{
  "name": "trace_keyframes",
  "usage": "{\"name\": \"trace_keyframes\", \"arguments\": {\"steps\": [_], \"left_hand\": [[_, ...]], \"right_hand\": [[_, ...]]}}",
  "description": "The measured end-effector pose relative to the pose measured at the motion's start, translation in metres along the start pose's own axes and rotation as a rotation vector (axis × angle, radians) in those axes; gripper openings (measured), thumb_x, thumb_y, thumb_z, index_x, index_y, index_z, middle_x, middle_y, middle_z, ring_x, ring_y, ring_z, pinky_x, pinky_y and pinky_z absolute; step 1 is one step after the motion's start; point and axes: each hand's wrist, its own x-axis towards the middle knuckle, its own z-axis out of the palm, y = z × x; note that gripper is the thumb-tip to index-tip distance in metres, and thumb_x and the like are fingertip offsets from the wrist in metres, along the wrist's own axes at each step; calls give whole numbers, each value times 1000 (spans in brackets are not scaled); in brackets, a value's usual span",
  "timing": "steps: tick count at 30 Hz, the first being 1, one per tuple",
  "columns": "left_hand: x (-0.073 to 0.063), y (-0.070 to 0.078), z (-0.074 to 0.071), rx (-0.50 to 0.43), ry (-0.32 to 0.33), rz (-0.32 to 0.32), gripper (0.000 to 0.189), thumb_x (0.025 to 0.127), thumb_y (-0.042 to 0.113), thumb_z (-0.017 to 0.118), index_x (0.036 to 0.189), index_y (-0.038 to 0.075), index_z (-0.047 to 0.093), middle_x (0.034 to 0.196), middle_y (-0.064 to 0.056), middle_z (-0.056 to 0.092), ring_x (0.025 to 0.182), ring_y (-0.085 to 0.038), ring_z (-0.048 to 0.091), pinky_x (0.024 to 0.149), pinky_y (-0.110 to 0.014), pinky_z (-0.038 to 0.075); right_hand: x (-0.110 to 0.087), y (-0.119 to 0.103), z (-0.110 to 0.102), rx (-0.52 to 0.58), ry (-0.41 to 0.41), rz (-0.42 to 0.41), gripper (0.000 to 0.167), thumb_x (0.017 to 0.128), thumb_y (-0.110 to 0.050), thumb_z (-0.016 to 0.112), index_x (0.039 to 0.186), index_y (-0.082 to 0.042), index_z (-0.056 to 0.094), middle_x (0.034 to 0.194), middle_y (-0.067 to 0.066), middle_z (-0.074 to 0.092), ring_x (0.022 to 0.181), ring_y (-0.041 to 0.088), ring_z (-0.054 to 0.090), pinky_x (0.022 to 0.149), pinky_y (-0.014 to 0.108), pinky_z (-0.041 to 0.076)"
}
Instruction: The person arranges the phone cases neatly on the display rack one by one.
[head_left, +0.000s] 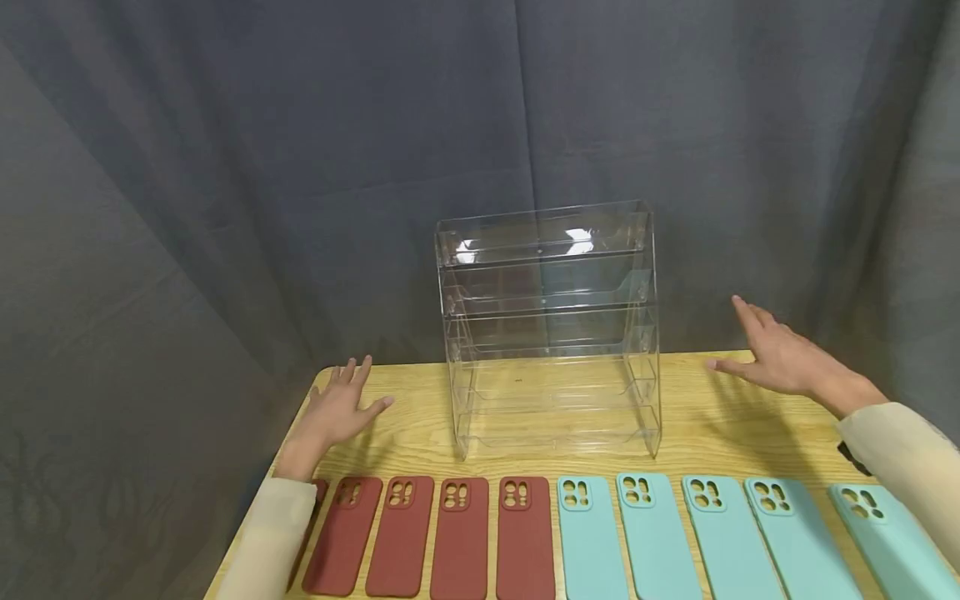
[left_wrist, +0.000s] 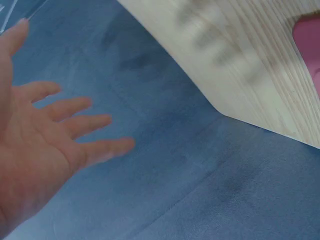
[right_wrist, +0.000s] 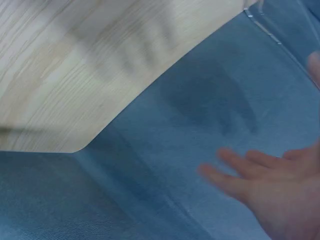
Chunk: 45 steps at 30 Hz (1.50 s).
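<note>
My left hand [head_left: 335,414] hovers above the table's left side, fingers spread and holding nothing. On the other side, my right hand [head_left: 783,358] is raised over the table with its fingers extended, also bare. Between them stands a clear acrylic tiered rack [head_left: 555,333] with several shelves, neither hand touching it. Along the near side lies a row of phone cases: several dark red ones, such as this red phone case [head_left: 460,542], on the left, and several turquoise ones, like this turquoise phone case [head_left: 592,542], on the right. Part of the leftmost red case is hidden by my left arm.
The light wooden table [head_left: 405,417] has rounded far corners. Behind it hangs a dark grey-blue curtain [head_left: 360,167], close to the table's back edge. In the left wrist view a corner of a red phone case [left_wrist: 310,45] shows near the table edge.
</note>
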Motion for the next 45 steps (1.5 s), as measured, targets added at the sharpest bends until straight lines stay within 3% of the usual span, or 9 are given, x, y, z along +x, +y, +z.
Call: {"name": "trace_keyframes", "arguments": {"steps": [3,7,12,14,19,27,34,40,45], "left_hand": [[-10,-2,-3,-53,-3,29,86,108,51,54,167,1,19,168,-33,27,154,-56,29,118,-76,33],[-21,-8,-4,-88,14,42,76,108,44,57,161,-6,33,157,-36,44,143,-54,47,113,-67,46],[-35,-16,1,-114,22,10,70,108,42,58,154,-8,44,140,-34,59,124,-49,62,98,-63,56],[-40,-18,3,-124,16,-5,68,108,41,58,154,-8,45,136,-32,62,121,-47,64,94,-60,58],[-52,-25,11,-149,-3,-37,60,110,36,55,151,-7,47,139,-32,61,123,-48,64,94,-59,58],[-68,-44,30,-158,-11,-75,55,109,33,58,146,-7,52,136,-32,63,120,-48,66,94,-60,58],[-87,-61,41,-158,-48,-146,66,106,32,63,154,-8,41,138,-31,63,114,-44,70,88,-58,60],[-98,-72,50,-136,-54,-174,63,100,29,72,148,-7,51,143,-32,59,127,-50,62,98,-64,55],[-101,-81,56,-121,-34,-191,64,94,30,79,142,-6,57,133,-28,65,116,-42,68,93,-59,58]], "right_hand": [[0,-11,-5,62,101,-70,106,101,-57,64,166,6,10,160,43,31,138,63,44,106,77,43],[-3,-27,-8,148,212,-119,74,104,-43,66,154,7,44,145,34,57,124,51,63,96,69,53],[-9,-47,-7,253,331,-162,49,102,-33,71,135,2,64,120,26,74,103,41,74,86,56,61],[-9,-54,-7,301,348,-163,45,101,-32,72,132,0,67,117,23,76,96,30,76,79,41,64],[-8,-67,-12,412,239,-133,47,102,-36,71,137,-5,66,125,19,76,100,21,76,76,20,58],[2,-73,-17,625,60,-98,52,103,-40,68,144,-9,62,140,16,70,102,-9,70,86,14,57],[11,-71,-9,830,12,-96,56,99,-35,75,146,-6,61,129,-7,76,107,-4,72,90,16,59],[16,-67,-3,1150,-51,-90,67,98,-14,75,152,11,44,117,-17,77,107,4,77,90,26,64],[20,-66,-5,1231,-33,-73,65,96,-11,77,150,12,49,117,-16,78,106,3,76,90,25,64]]}}
